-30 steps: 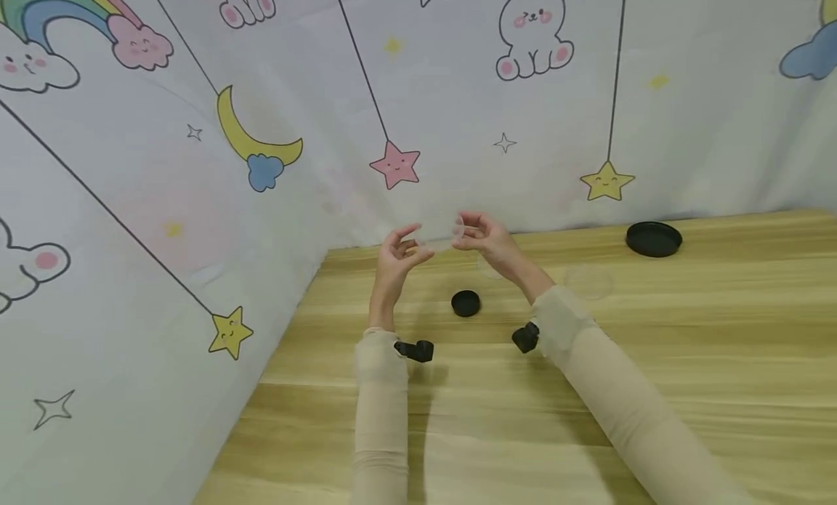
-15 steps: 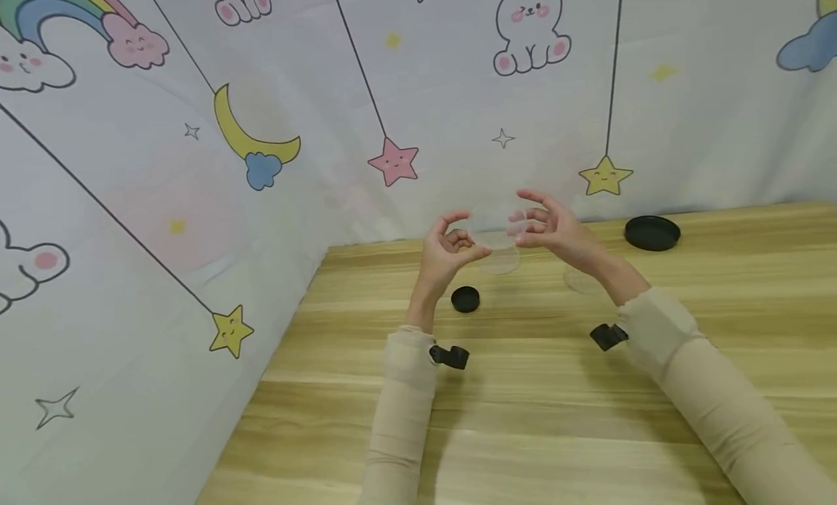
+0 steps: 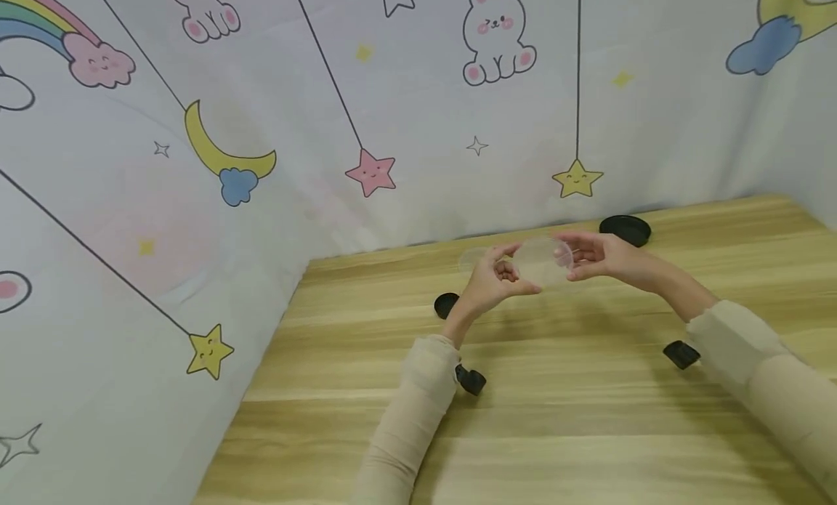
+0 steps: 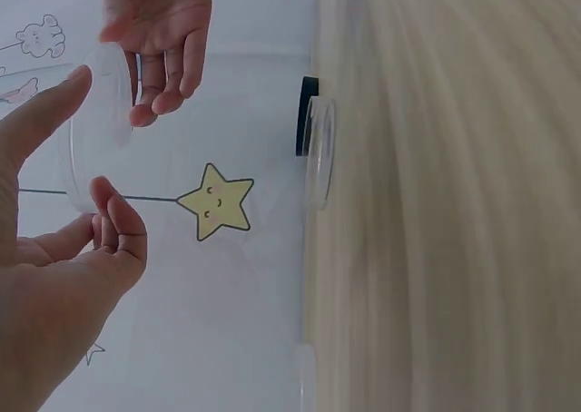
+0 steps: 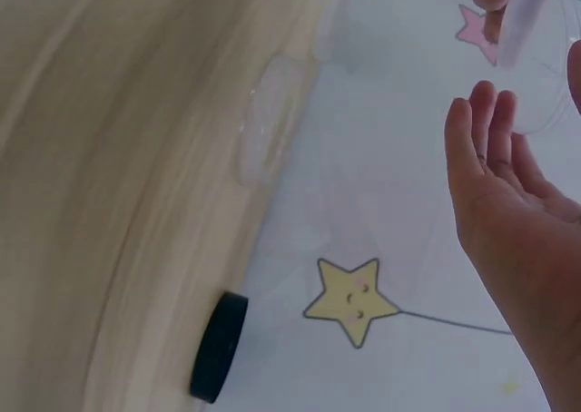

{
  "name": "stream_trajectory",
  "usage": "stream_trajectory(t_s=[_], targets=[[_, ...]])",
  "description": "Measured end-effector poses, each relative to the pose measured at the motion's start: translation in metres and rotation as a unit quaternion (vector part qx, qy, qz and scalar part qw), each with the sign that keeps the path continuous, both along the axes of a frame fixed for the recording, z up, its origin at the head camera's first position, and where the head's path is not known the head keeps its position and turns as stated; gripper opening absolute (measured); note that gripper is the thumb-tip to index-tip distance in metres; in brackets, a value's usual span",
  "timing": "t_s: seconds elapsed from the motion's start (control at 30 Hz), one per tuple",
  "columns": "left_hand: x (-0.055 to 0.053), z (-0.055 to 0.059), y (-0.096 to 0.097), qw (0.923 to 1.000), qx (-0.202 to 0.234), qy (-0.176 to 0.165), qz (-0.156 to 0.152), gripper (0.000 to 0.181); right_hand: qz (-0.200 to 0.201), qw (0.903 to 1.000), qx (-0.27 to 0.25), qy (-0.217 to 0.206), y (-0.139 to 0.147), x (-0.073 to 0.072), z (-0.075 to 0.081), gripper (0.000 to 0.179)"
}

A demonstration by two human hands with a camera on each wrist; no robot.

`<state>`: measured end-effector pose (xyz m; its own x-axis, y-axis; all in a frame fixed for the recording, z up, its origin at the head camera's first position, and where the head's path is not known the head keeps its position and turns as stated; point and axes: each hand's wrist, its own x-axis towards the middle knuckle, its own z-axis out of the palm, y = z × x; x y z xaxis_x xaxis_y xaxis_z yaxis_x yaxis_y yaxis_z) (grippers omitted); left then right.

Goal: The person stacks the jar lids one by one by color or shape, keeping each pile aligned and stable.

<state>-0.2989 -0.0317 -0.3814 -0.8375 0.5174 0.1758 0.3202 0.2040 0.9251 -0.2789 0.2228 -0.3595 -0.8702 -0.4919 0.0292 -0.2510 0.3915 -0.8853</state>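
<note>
- Pinching the left side of a clear round dish (image 3: 543, 261) with the left hand (image 3: 484, 283); thumb along the lower rim, fingers bent about the upper.
- Gripping the opposite side with the right hand (image 3: 604, 256); thumb low, fingers round the edge.
- Held up off the counter (image 3: 556, 418), towards its back edge and well right of its back left corner; in front of and left of the large black dish (image 3: 625, 227).
- Just carried rightward along the back edge, past the small black dish (image 3: 447, 305); right fingers drawn in from a wider spread, round face turned more to the head view; by judgement, a steadier two-handed hold, with the work now centred farther from the left edge.
- Lying near the back edge: a clear disc (image 3: 472, 259) behind the left hand, and another clear piece (image 4: 320, 171) towards the large black dish.
- Hard to tell, through such see-through material, whether holding one piece or two nested.
</note>
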Motion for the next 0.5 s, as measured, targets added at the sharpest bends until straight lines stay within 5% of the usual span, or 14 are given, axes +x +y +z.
stream_trajectory(t_s=[0.27,0.5], targets=[[0.003,-0.025,0.022,0.9975,-0.062,-0.017,-0.032,0.075,0.047,0.9977,0.011,-0.049,0.023,0.002,-0.021,0.071],[0.002,-0.033,0.038,0.9906,-0.108,-0.026,-0.079,0.068,0.09,0.9928,0.049,-0.062,0.038,-0.001,-0.037,0.071]])
